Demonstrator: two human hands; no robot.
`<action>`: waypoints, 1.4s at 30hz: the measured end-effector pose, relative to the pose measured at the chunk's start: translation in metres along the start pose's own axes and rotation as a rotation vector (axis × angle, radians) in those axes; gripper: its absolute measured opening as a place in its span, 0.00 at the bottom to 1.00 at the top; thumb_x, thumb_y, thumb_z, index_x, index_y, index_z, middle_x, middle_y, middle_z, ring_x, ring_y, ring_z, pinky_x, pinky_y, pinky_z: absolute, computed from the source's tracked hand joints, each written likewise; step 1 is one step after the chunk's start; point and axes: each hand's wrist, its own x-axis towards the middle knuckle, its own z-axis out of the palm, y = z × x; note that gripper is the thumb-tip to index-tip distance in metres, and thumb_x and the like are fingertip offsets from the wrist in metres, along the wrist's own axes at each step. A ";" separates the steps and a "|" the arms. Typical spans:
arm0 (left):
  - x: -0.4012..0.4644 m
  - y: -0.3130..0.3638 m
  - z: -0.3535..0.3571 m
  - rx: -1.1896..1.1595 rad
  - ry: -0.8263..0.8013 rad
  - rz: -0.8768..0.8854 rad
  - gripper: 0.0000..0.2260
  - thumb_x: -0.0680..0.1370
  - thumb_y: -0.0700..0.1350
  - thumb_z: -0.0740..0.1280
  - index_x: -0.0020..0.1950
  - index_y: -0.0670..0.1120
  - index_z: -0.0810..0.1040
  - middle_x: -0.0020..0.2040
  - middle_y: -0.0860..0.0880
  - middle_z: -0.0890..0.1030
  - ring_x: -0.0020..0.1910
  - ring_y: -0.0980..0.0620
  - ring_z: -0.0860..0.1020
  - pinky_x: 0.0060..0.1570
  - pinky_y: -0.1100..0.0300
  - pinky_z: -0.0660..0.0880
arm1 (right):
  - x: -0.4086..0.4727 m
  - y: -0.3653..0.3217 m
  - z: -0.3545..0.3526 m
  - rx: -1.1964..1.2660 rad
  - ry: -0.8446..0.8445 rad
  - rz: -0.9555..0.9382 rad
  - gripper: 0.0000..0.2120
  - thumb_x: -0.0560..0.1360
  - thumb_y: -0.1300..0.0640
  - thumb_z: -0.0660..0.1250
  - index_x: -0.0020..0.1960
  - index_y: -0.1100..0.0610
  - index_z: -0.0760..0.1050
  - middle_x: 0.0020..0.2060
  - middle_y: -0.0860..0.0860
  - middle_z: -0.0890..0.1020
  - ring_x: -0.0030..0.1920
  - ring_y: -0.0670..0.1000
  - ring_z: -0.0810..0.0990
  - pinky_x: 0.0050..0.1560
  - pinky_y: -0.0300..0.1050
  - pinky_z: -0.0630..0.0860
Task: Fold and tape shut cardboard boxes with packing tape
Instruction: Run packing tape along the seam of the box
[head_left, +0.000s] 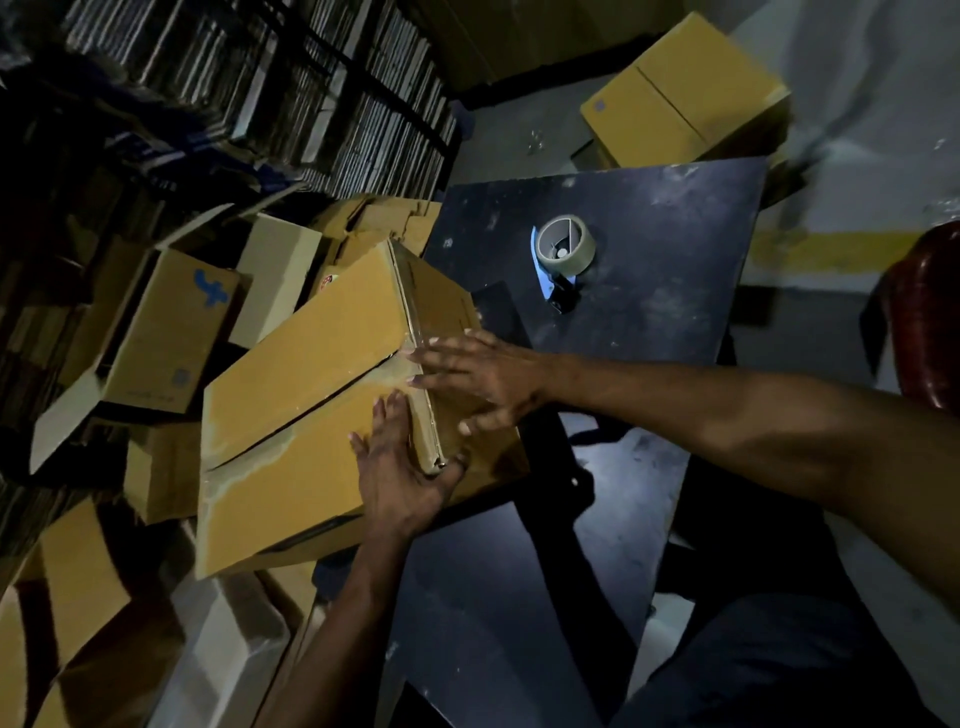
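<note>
Cardboard box (291, 395), taped along its seam, lies tilted; left hand (400, 467) and right hand (478, 376) press flat, fingers spread, against its end, tape dispenser (563, 260) beyond.

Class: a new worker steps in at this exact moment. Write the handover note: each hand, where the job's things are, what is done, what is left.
Left hand: flat on the box, at its near corner.
Right hand: fingers spread, pressed on the box's end face.
Box: tilted at the dark table's left edge.
Tape dispenser: lying on the table, in neither hand.
Done: flaps closed, tape along the seam.
Left: likely smooth the tape end, then add it to the box pile.
</note>
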 end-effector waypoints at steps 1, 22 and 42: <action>0.001 -0.002 0.000 0.019 -0.010 -0.007 0.54 0.72 0.70 0.71 0.90 0.48 0.54 0.90 0.50 0.54 0.89 0.53 0.44 0.86 0.36 0.40 | 0.000 0.002 0.003 -0.014 -0.022 -0.018 0.55 0.70 0.32 0.72 0.87 0.42 0.44 0.86 0.47 0.39 0.86 0.57 0.43 0.78 0.77 0.51; -0.016 0.007 0.004 -0.107 0.104 -0.003 0.44 0.83 0.71 0.60 0.90 0.48 0.50 0.90 0.48 0.51 0.89 0.51 0.42 0.85 0.35 0.39 | 0.011 -0.010 0.036 0.070 0.116 0.069 0.55 0.69 0.21 0.70 0.86 0.40 0.50 0.86 0.47 0.45 0.80 0.63 0.58 0.74 0.73 0.62; -0.041 0.025 0.056 -0.109 0.509 -0.056 0.22 0.87 0.47 0.59 0.80 0.42 0.76 0.82 0.45 0.73 0.86 0.44 0.64 0.80 0.28 0.58 | 0.028 -0.009 0.052 0.085 0.407 0.042 0.40 0.72 0.27 0.74 0.79 0.31 0.63 0.84 0.45 0.62 0.77 0.63 0.67 0.67 0.71 0.69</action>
